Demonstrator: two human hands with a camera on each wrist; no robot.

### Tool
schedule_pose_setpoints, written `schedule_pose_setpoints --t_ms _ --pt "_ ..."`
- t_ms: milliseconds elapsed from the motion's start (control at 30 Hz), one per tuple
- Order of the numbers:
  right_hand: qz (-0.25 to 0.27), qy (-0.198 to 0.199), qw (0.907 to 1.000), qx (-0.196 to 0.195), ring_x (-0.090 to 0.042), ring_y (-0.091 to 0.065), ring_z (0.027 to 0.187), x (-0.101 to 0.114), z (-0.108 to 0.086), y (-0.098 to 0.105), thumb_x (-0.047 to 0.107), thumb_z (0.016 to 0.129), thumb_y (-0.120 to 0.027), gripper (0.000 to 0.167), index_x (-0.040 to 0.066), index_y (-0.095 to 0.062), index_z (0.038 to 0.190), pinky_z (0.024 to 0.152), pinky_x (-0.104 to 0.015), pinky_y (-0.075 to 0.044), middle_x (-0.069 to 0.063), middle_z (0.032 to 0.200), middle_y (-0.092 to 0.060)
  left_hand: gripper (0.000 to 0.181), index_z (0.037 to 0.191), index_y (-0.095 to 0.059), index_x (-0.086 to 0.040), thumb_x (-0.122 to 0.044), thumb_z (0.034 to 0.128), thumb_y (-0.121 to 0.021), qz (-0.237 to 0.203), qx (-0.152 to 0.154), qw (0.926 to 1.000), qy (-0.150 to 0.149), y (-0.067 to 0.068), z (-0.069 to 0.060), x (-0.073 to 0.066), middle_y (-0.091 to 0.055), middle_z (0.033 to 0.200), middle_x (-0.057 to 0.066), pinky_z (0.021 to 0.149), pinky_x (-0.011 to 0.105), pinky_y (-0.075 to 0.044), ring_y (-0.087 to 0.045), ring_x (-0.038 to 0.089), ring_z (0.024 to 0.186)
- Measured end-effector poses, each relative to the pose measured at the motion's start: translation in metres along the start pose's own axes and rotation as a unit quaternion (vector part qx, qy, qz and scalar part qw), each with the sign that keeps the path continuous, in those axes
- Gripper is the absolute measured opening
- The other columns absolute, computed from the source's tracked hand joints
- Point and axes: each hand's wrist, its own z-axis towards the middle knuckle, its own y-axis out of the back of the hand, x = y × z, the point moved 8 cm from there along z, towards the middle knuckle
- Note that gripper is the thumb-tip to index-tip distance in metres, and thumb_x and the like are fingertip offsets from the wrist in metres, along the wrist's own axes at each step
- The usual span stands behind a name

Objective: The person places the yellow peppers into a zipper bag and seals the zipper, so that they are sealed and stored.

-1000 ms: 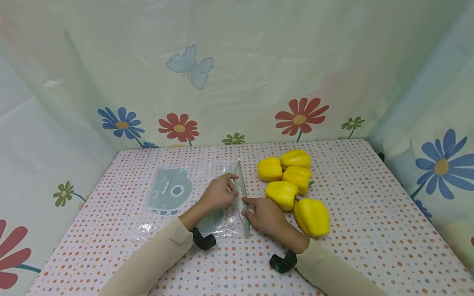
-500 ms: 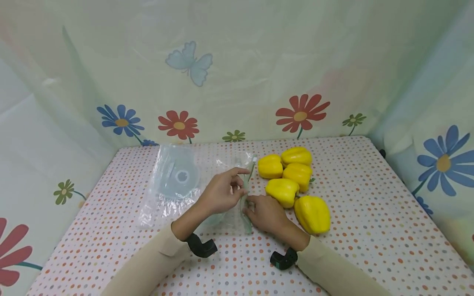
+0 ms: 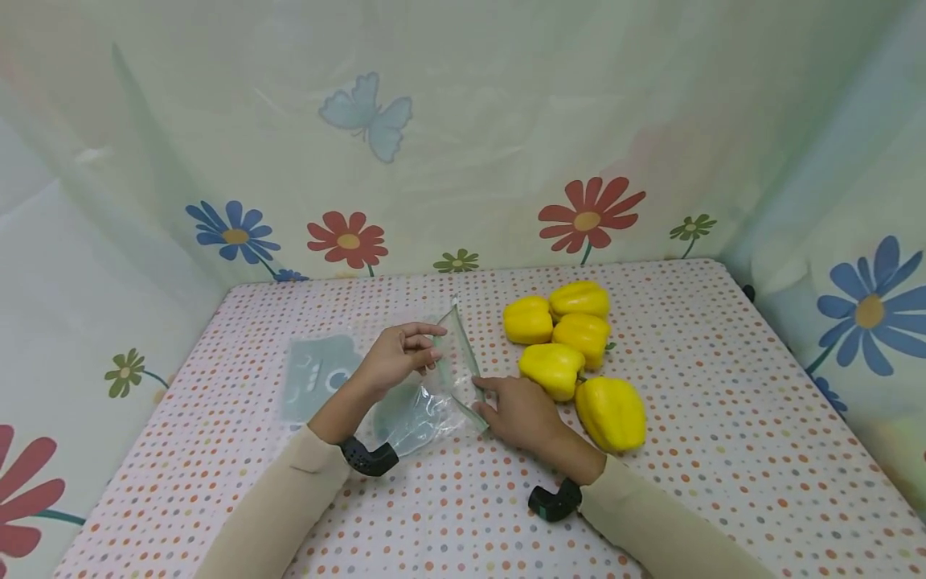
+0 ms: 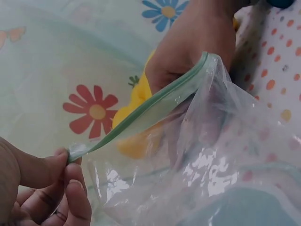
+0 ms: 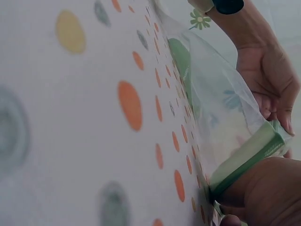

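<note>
A clear plastic bag (image 3: 427, 406) with green-grey prints and a green edge strip lies across the table's middle. My left hand (image 3: 396, 354) pinches one side of its mouth; in the left wrist view, the thumb and fingers of that hand (image 4: 47, 188) grip the green edge (image 4: 141, 110). My right hand (image 3: 524, 412) holds the opposite side of the mouth, with the rim between thumb and fingers. The mouth stands parted between the hands. In the right wrist view the green strip (image 5: 249, 155) runs from the left hand (image 5: 268, 75) to the right hand (image 5: 273, 193).
Several yellow bell peppers (image 3: 611, 414) lie grouped just right of my right hand. A dotted cloth covers the table (image 3: 723, 450). Behind it hangs a curtain (image 3: 477, 121) printed with flowers and a butterfly. Black wrist devices (image 3: 555, 500) sit on both wrists.
My left hand has moved left, drawing its side of the bag's mouth away from the right hand, so the mouth is wider. The printed part of the bag has shifted and lies lower. The peppers have not moved.
</note>
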Motion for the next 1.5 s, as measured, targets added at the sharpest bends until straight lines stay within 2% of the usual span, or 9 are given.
schedule_pose_setpoints --t_ms 100,233,400,533,700,900,1100,1333,1500 --pt "-0.004 -0.001 1.0000 -0.001 -0.009 -0.036 0.041 0.000 0.000 0.002 0.035 0.090 -0.071 0.043 0.021 -0.065 0.131 0.041 -0.023 -0.030 0.006 0.049 -0.038 0.038 0.132 -0.057 0.000 -0.010 0.0959 -0.063 -0.003 0.011 0.9999 -0.008 0.000 -0.002 -0.003 -0.064 0.081 -0.001 0.069 0.028 -0.052 -0.061 0.027 0.076" --pt "-0.008 0.002 1.0000 0.004 -0.009 -0.035 0.041 0.002 -0.001 0.004 0.034 0.090 -0.071 0.045 0.018 -0.065 0.131 0.041 -0.023 -0.030 0.006 0.049 -0.038 0.036 0.131 -0.057 0.000 -0.006 0.0958 -0.062 -0.019 0.026 0.9991 -0.028 -0.002 -0.004 -0.007 -0.062 0.078 -0.005 0.066 0.026 -0.050 -0.055 0.014 0.069" --pt "-0.014 -0.002 0.9999 0.008 -0.008 -0.031 0.040 0.001 -0.002 0.005 0.037 0.090 -0.071 0.047 0.018 -0.064 0.132 0.040 -0.022 -0.029 0.006 0.049 -0.035 0.036 0.131 -0.055 0.006 -0.002 0.0960 -0.060 -0.046 0.051 0.9953 -0.069 -0.009 -0.003 -0.007 -0.061 0.076 -0.006 0.062 0.025 -0.044 -0.049 0.009 0.064" --pt "-0.006 -0.011 0.9999 0.010 -0.009 -0.031 0.040 -0.001 -0.002 0.006 0.040 0.088 -0.072 0.049 0.019 -0.064 0.132 0.041 -0.023 -0.031 0.006 0.049 -0.036 0.038 0.132 -0.053 0.009 -0.002 0.0961 -0.060 -0.057 0.055 0.9933 -0.084 -0.010 -0.001 -0.002 -0.061 0.077 -0.006 0.061 0.027 -0.042 -0.047 0.009 0.062" --pt "0.013 -0.020 0.9996 0.014 -0.010 -0.032 0.041 -0.004 -0.001 0.004 0.041 0.085 -0.075 0.053 0.022 -0.064 0.132 0.043 -0.024 -0.031 0.005 0.051 -0.038 0.039 0.132 -0.052 0.009 -0.004 0.0958 -0.061 -0.053 0.042 0.9944 -0.082 -0.004 0.000 0.005 -0.063 0.077 -0.004 0.062 0.027 -0.043 -0.049 0.008 0.063" --pt "0.015 -0.033 0.9993 0.013 -0.011 -0.034 0.043 -0.005 -0.001 0.003 0.041 0.085 -0.075 0.054 0.023 -0.062 0.134 0.044 -0.025 -0.032 0.005 0.053 -0.039 0.039 0.131 -0.055 0.004 -0.006 0.0950 -0.063 -0.039 0.025 0.9972 -0.059 0.005 -0.002 0.010 -0.067 0.075 -0.008 0.067 0.024 -0.048 -0.055 0.007 0.068" --pt "0.008 -0.032 0.9994 0.010 -0.010 -0.034 0.042 -0.004 -0.003 0.004 0.040 0.086 -0.075 0.053 0.023 -0.062 0.134 0.043 -0.024 -0.031 0.005 0.051 -0.038 0.039 0.130 -0.056 0.004 -0.007 0.0938 -0.065 -0.028 0.020 0.9969 -0.070 0.012 -0.005 0.006 -0.067 0.077 0.000 0.065 0.026 -0.047 -0.054 0.009 0.068" --pt "-0.001 -0.022 0.9997 0.003 -0.009 -0.032 0.041 -0.003 -0.003 0.005 0.040 0.086 -0.075 0.051 0.023 -0.062 0.133 0.042 -0.024 -0.029 0.006 0.049 -0.036 0.039 0.130 -0.054 0.008 -0.004 0.0941 -0.063 -0.037 0.026 0.9956 -0.082 0.012 -0.007 0.001 -0.066 0.073 -0.007 0.063 0.028 -0.044 -0.052 0.009 0.067" --pt "0.009 -0.025 0.9996 0.008 -0.009 -0.033 0.039 -0.003 -0.002 0.004 0.039 0.086 -0.075 0.051 0.023 -0.063 0.133 0.040 -0.023 -0.030 0.007 0.047 -0.037 0.037 0.129 -0.057 0.005 -0.006 0.0942 -0.064 -0.041 0.024 0.9971 -0.060 0.008 -0.005 0.006 -0.066 0.072 -0.002 0.067 0.026 -0.047 -0.053 0.008 0.067"
